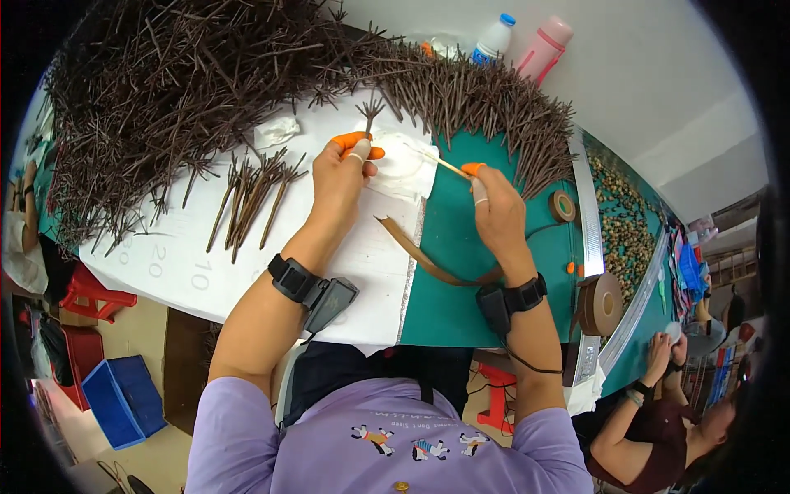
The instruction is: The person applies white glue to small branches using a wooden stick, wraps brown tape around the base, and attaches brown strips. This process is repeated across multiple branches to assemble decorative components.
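My left hand [339,183], with orange covers on its fingertips, pinches a dark brown artificial twig [369,112] whose forked end points up and away. In my right hand [500,212] is a thin pale wooden stick [447,163], slanting left toward a whitish, wet-looking patch [400,167] on the white sheet. Whether the stick's tip touches the patch I cannot tell. A small bunch of twigs [257,198] lies left of my left hand. Between my forearms a loose brown tape strip [428,262] curves across the sheet and the green mat.
A large heap of twigs [173,90] covers the far left, and rows of twigs [469,95] line the back. Brown tape rolls [562,207] stand at right, beside a metal rail [591,235]. A bottle [496,39] and pink flask [545,49] stand behind. A co-worker [658,420] sits right.
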{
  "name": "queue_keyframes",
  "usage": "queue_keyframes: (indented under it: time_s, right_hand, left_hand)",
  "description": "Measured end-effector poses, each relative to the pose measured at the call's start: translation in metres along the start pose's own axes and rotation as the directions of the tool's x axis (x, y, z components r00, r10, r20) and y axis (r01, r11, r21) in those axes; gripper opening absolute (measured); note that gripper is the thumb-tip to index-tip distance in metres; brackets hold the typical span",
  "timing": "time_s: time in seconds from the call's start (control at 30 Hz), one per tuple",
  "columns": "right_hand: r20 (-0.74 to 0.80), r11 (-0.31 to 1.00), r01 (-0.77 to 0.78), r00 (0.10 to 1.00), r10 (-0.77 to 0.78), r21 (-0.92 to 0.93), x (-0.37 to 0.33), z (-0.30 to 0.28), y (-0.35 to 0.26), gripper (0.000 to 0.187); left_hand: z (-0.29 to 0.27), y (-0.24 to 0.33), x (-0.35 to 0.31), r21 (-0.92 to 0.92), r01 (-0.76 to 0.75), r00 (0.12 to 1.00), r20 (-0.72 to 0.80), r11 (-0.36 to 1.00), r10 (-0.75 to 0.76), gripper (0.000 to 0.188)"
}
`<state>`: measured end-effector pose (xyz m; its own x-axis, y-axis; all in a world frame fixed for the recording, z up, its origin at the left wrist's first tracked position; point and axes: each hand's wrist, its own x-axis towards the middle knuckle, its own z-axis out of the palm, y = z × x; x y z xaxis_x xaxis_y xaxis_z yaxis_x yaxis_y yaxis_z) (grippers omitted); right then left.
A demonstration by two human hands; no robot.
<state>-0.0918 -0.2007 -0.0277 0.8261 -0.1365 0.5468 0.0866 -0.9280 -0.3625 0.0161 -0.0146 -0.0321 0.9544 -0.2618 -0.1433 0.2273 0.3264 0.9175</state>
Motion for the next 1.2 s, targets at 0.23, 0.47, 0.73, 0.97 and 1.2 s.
queue_keyframes:
  time_s: [0.23,0.47,0.73,0.97,1.2]
  right_hand:
    - [-0.079,0.996,-0.002,0.997,0.008,0.084,0.001,0.004,0.0,0.016]
    - [-0.075,0.944,0.156,0.98,-0.186,-0.292,0.006,0.011,-0.006,0.014]
    - [-0.08,0.941,0.114,0.986,-0.146,-0.319,0.003,0.009,-0.007,0.014]
    - [-0.149,0.999,0.021,0.989,-0.025,-0.033,0.005,0.007,-0.002,0.013]
    - [-0.173,0.994,0.105,0.98,-0.098,0.032,0.008,0.006,-0.009,0.013]
  left_hand:
    - [0.001,-0.004,-0.001,0.024,0.005,0.999,0.04,1.0,-0.006,0.019]
    - [-0.002,0.0,0.004,0.045,-0.074,0.997,-0.03,0.996,0.075,0.019]
    - [-0.001,-0.003,0.003,-0.001,-0.045,0.999,-0.03,0.999,0.045,0.018]
    - [0.0,-0.002,0.0,-0.024,0.046,0.998,0.037,0.999,-0.045,0.019]
    - [0.001,-0.004,0.0,0.016,0.061,0.991,0.121,0.998,-0.062,0.02]
